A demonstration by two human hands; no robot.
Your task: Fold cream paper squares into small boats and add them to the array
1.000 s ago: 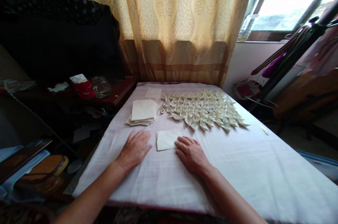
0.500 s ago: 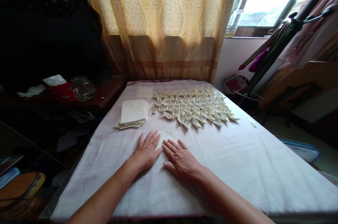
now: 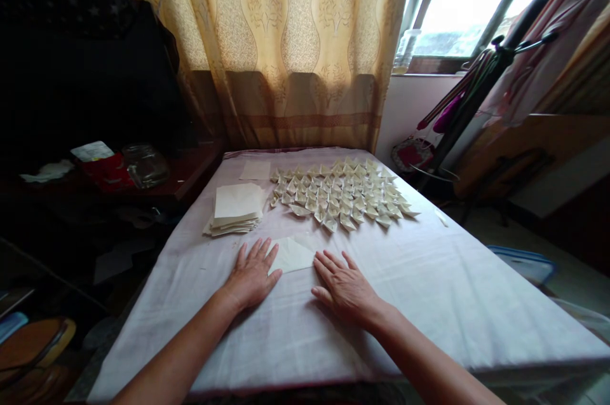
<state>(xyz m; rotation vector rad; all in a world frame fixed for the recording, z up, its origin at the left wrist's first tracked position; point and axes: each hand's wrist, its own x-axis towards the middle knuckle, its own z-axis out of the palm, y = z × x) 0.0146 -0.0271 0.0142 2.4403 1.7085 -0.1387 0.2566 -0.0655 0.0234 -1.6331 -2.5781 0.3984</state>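
A cream sheet of paper (image 3: 292,255), folded into a triangle, lies on the white cloth (image 3: 429,290) between my hands. My left hand (image 3: 251,274) lies flat with its fingers spread, touching the paper's left edge. My right hand (image 3: 344,287) rests flat on the cloth just right of the paper, fingers stretched out. Behind them stands a stack of square sheets (image 3: 236,208), with one loose sheet (image 3: 255,170) farther back. Several rows of folded paper pieces (image 3: 340,192) cover the far middle of the cloth.
A dark side table at the left carries a glass jar (image 3: 144,165), a red packet (image 3: 105,170) and a tissue. A yellow curtain (image 3: 286,42) hangs behind. A black stand (image 3: 471,96) and a blue-rimmed tub (image 3: 524,263) are at the right.
The paper went from a flat rectangle to a triangle. Both hands came together over it, then slid apart, the left staying on its edge and the right moving off to the cloth.
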